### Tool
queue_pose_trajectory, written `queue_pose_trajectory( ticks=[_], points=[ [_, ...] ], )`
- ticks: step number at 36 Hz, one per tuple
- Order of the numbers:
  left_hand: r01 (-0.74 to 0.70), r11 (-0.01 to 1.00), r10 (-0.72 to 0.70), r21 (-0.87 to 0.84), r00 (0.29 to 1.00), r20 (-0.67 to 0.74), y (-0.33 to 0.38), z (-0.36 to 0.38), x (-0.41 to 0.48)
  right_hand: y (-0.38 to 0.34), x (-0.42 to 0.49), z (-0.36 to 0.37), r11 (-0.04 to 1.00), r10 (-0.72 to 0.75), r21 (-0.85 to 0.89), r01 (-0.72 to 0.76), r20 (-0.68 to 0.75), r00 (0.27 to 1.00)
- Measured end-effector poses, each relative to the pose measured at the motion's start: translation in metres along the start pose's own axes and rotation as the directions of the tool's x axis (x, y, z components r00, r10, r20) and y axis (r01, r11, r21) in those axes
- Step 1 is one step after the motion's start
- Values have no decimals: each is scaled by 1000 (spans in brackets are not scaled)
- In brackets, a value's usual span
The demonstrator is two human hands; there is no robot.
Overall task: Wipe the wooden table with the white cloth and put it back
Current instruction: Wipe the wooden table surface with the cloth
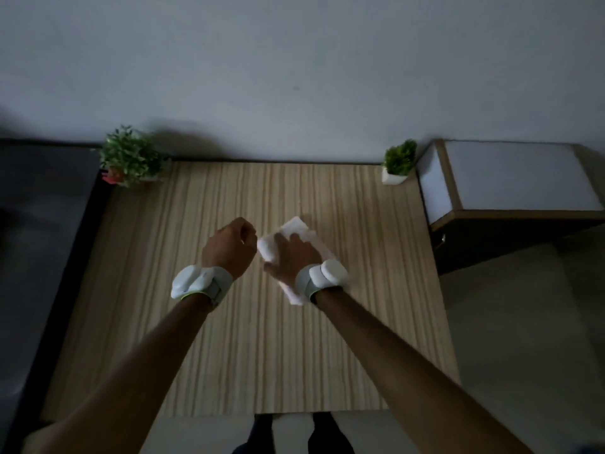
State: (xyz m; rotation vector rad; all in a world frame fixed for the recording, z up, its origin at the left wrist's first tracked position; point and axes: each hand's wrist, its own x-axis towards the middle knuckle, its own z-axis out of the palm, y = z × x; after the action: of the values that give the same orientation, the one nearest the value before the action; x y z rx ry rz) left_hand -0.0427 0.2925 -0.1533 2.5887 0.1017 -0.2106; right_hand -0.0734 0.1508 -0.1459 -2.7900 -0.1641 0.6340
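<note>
A white cloth (294, 229) lies folded near the middle of the wooden table (196, 339). My right hand (291, 257) rests flat on top of it, fingers spread, pressing it to the wood; part of the cloth shows beyond my fingers and part below my wrist. My left hand (229, 247) hovers just left of the cloth with the fingers loosely curled and nothing in them. Both wrists wear white bands.
A leafy potted plant (129, 157) stands at the table's far left corner and a smaller one in a white pot (397, 165) at the far right corner. A low cabinet (510, 194) stands to the right, a dark surface (39, 224) to the left, a wall behind.
</note>
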Motion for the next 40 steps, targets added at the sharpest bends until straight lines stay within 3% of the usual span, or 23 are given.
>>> queue_pose_trajectory(
  ticks=[1,5,9,14,18,24,27,29,32,36,38,40],
  points=[
    [-6,1000,7,13,1000,-12,-7,5,-2,-1,-5,6,1000,-23,-16,24,42,999],
    [-60,986,55,153,998,41,-61,22,-12,1,2,37,959,-204,-239,151,-217,955],
    [-119,974,100,193,989,108,-100,30,-18,2,15,66,926,-296,-324,195,-300,907],
    [-199,950,155,241,970,188,-130,34,-14,-5,35,102,958,-176,-252,134,-154,972],
    [-253,926,198,280,957,210,-140,39,-14,-11,71,95,981,-130,-166,103,-163,978],
    [-280,936,231,213,946,226,-146,37,-11,10,42,104,978,148,-94,-186,-316,937],
    [-270,943,234,195,953,191,-147,39,-13,-19,12,124,986,100,-95,-133,-293,951],
    [-262,948,236,182,960,153,-149,43,-14,-41,27,115,997,7,-66,-27,-294,956],
    [-221,961,208,168,974,92,-150,45,-14,-60,73,89,986,-104,-156,58,-309,945],
    [-230,959,211,164,970,121,-148,42,-11,-10,96,77,990,41,-109,-91,-393,918],
    [-227,961,206,161,969,132,-147,41,-11,15,70,87,971,181,-90,-222,-334,925],
    [-222,961,202,162,971,130,-146,41,-12,13,37,109,967,212,-64,-247,-337,917]
  ],
)
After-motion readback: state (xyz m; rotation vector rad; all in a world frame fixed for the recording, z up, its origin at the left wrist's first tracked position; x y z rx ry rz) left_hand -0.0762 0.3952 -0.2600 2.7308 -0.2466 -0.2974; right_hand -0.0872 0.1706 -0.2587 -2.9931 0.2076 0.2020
